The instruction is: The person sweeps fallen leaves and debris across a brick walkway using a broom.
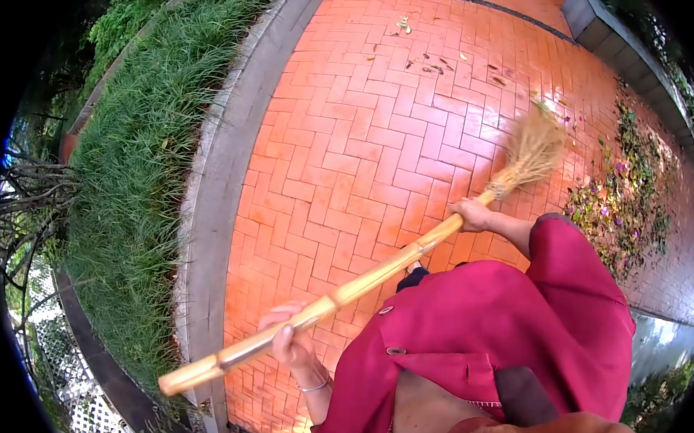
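Observation:
A broom with a long bamboo-like handle [350, 290] slants across the view, its butt end at the lower left. My left hand [293, 344], with a bracelet at the wrist, grips the handle toward that butt end. Lower down the handle, close to the bristles, my right hand [473, 214] is wrapped around it. The straw bristles [536, 148] are blurred and lie over the brick paving [345, 162]. Just right of the bristles a heap of leaves and purple petals [621, 197] spreads over the ground.
Several loose leaves [431, 66] are scattered farther up the paving. A concrete curb [218, 137] and a grass bed [140, 171] run along the left. On the upper right stands a low grey wall [626, 57]. The bricks look shiny.

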The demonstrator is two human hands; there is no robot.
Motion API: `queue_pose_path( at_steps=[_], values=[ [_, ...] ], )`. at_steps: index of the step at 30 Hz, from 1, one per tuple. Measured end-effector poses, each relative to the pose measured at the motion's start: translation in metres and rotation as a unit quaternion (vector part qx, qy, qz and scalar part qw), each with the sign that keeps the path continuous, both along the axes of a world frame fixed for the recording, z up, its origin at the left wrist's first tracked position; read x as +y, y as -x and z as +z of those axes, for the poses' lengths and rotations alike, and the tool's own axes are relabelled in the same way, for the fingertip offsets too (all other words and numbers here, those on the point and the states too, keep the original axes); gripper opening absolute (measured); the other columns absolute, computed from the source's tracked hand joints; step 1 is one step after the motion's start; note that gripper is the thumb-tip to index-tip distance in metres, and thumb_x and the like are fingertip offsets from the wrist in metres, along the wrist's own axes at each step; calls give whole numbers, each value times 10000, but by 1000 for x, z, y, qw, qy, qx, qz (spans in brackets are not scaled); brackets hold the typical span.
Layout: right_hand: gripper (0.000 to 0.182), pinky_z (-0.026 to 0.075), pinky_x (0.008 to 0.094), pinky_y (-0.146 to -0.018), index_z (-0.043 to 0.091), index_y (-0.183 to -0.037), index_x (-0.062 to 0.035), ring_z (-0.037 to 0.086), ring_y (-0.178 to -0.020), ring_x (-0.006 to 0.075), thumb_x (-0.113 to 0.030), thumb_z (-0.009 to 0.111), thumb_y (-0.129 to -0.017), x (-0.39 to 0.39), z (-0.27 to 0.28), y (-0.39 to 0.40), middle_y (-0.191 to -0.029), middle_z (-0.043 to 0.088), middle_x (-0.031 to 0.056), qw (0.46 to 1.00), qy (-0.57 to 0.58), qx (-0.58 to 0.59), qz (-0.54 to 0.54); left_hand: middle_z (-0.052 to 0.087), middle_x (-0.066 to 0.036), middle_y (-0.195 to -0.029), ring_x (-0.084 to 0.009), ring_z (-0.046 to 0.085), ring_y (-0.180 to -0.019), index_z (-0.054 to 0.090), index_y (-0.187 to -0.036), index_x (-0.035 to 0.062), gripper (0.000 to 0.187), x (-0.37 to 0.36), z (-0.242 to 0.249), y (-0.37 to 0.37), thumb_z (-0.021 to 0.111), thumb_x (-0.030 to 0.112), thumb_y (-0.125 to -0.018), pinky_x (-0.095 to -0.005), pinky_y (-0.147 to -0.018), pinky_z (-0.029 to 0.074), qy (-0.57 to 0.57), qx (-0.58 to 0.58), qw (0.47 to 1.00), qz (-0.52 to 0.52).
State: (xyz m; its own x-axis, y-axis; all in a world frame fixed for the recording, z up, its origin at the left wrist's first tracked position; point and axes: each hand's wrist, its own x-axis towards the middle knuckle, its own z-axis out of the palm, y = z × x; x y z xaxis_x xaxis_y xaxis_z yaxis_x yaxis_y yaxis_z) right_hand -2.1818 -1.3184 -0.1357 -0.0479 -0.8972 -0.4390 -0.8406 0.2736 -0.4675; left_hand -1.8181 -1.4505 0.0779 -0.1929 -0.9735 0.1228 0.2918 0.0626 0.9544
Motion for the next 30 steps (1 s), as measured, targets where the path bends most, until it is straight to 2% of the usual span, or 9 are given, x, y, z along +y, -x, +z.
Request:
queue_pose_path(
  at_steps=[3, 5, 8, 12, 16, 17, 21, 24, 30],
  values=[
    [246, 356, 422, -745, 540, -785, -133, 499, -883, 254, -194, 649, -573, 2, 51, 14, -773, 569, 58, 999, -35, 11, -8, 511, -139, -695, -268, 496, -731, 479, -754, 21, 181, -28, -13, 7, 512, 171, -657, -379, -694, 405, -77, 71, 994, -13],
    [216, 349, 415, -742, 539, -771, -130, 498, -873, 254, -180, 635, -584, -15, 63, 10, -768, 568, 60, 999, -44, 7, -6, 509, -140, -685, -263, 496, -695, 476, -754, 14, 180, -46, -6, -4, 510, 162, -658, -386, -672, 408, -53, 91, 994, -11],
    [147, 340, 409, -692, 546, -740, -124, 490, -796, 250, -121, 572, -595, -65, 74, -1, -704, 542, 53, 993, 110, 29, 31, 489, -107, -650, -208, 451, -604, 461, -714, 34, 158, -68, 11, -33, 507, 176, -662, -342, -606, 381, 19, 129, 991, -14],
    [114, 334, 377, -671, 529, -698, -104, 483, -787, 232, -96, 572, -594, -165, 101, -20, -687, 530, 44, 977, 163, -41, 127, 362, -27, -631, -172, 373, -648, 392, -663, 89, 188, -52, 69, -57, 510, 232, -693, -324, -652, 322, 148, 61, 986, 51],
    [97, 347, 371, -699, 514, -706, -120, 475, -820, 222, -86, 555, -626, -271, 96, -33, -716, 538, 33, 936, 270, -117, 195, 359, -22, -651, -162, 359, -647, 420, -682, 107, 211, -19, 105, -29, 556, 268, -675, -318, -645, 323, 252, -62, 941, 216],
    [98, 352, 370, -709, 517, -713, -125, 480, -820, 223, -91, 557, -630, -297, 87, -33, -725, 543, 29, 927, 289, -129, 200, 375, -25, -664, -172, 376, -674, 435, -710, 102, 238, -19, 101, -51, 573, 290, -666, -318, -658, 339, 248, -95, 944, 196],
    [139, 345, 348, -735, 478, -727, -115, 470, -792, 221, -80, 570, -630, -376, 47, -13, -734, 524, 24, 904, 312, -204, 210, 440, -101, -794, -246, 425, -793, 440, -823, 51, 270, -46, 106, 61, 554, 263, -702, -387, -759, 361, 288, -220, 919, 157],
    [151, 342, 345, -725, 490, -742, -116, 472, -785, 221, -67, 570, -623, -366, 38, 11, -733, 525, 25, 908, 295, -226, 195, 433, -98, -786, -248, 410, -780, 439, -814, 44, 246, -89, 120, 78, 530, 244, -705, -388, -769, 345, 266, -162, 944, 110],
    [180, 341, 374, -698, 495, -738, -129, 489, -791, 220, -111, 600, -593, -206, 32, 133, -731, 533, 32, 948, 284, -137, -37, 392, -43, -594, -178, 403, -604, 385, -641, 75, 231, -156, 115, 178, 542, 245, -639, -289, -600, 328, 140, -73, 984, -81]
  ],
)
